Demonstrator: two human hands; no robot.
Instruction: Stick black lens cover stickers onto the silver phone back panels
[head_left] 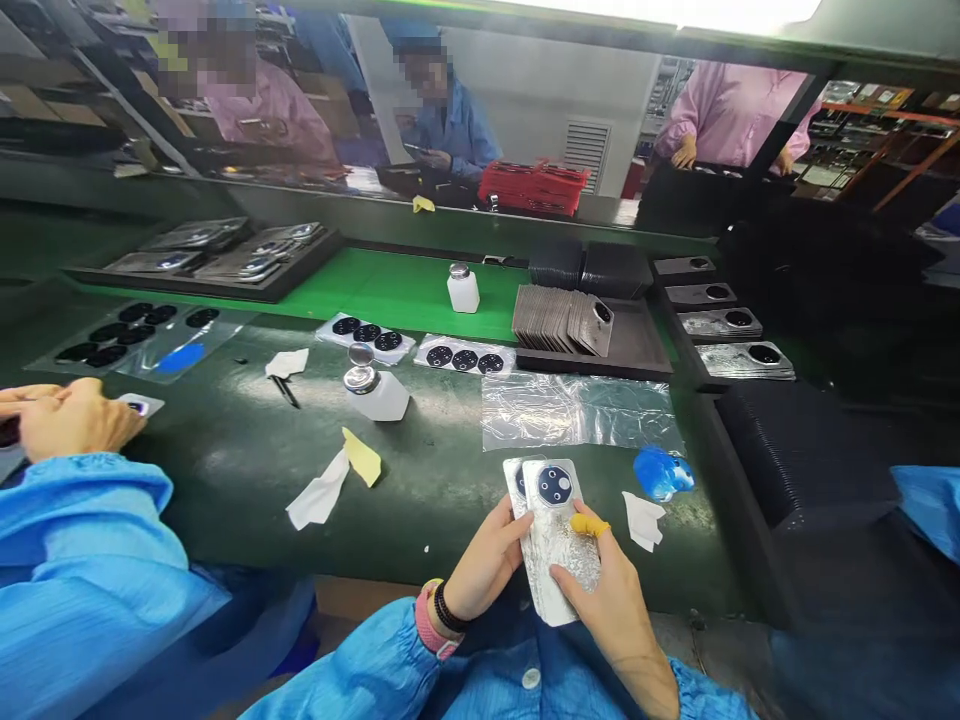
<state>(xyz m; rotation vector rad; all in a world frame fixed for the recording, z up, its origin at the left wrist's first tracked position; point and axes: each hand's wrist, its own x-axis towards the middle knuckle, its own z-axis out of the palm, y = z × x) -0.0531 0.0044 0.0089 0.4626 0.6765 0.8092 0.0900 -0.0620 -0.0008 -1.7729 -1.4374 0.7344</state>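
Observation:
In my right hand [611, 590], which wears a yellow finger cot, is a silver phone back cover [559, 545] with a round dark camera ring at its top. A second phone back cover [512, 468] sits partly hidden behind it. My left hand [484, 560] grips the covers along their left side; its fingertips are hidden behind them. Both covers are tilted up over the front edge of the bench. Just beyond lies a clear plastic sheet [577, 412]. A blue crumpled piece [663, 473] and a white paper scrap [643, 520] lie to the right.
Two white dispenser bottles [382, 396] stand on the bench. A dark tray [637, 340] holds a row of covers; black stacked trays [802, 460] flank the right side. Round black stickers [465, 358] lie on strips. A co-worker's hand [82, 420] works at left.

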